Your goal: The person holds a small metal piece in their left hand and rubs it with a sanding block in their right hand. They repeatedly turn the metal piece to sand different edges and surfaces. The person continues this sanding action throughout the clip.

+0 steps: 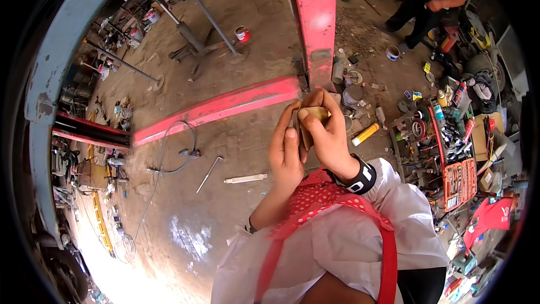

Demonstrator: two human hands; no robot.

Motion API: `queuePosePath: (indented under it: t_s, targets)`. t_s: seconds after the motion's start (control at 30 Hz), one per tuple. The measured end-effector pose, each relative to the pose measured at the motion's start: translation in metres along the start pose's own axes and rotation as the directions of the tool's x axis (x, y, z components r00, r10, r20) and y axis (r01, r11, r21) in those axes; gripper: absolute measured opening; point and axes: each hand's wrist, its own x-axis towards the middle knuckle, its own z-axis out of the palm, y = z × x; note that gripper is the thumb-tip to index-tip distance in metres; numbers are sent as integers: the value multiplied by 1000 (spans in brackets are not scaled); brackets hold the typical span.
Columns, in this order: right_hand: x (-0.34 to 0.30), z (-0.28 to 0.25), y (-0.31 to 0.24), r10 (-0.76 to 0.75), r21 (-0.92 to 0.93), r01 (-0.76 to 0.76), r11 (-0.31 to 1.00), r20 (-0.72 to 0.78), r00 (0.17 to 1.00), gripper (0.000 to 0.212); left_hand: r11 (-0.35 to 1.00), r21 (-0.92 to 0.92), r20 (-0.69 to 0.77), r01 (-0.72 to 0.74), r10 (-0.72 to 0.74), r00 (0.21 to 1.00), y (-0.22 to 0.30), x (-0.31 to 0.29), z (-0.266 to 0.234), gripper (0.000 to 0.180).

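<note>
In front of my chest, both hands are brought together around a small flat piece [320, 114], tan-brown on its visible face. Its exact kind is too small and too covered to make out. My left hand [286, 149] has its fingers closed on the piece's left side, thumb pointing upward. My right hand [327, 135], with a black wristband [361, 177], curls over the top and right of it, its thumb pressed against the piece. Fingers hide most of the edges. Below the hands hangs my red polka-dot apron [320, 197].
A red post [315, 17] stands just ahead, joined to a low red beam [219, 107] along the floor. A bent metal bar [209, 174], a pale strip [245, 178] and a cable [191, 135] lie left. An orange socket case [459, 183] sits right; a person [436, 0] stands far right.
</note>
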Motion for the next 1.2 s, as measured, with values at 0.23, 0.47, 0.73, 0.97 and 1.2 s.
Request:
queuePosePath:
  t_s: [0.23, 0.47, 0.73, 0.97, 1.2]
  targets:
    - [-2, -9, -4, 59, 45, -58, 997, -17, 998, 11, 998, 48, 16, -37, 36, 999, -4, 4, 8, 45]
    - [-9, -15, 6, -31, -28, 29, 999, -53, 998, 10, 997, 55, 21, -46, 45, 999, -7, 4, 14, 46]
    - [-12, -18, 14, -130, -56, 128, 990, -37, 991, 10, 988, 86, -23, -125, 128, 992, -16, 3, 19, 47]
    - [-17, -15, -5, 162, 163, -154, 975, -37, 986, 10, 997, 70, -13, -32, 33, 999, -3, -3, 19, 45]
    - [-5, -19, -5, 68, 60, -62, 996, -100, 993, 11, 996, 90, 21, -5, 3, 1000, -7, -4, 20, 45]
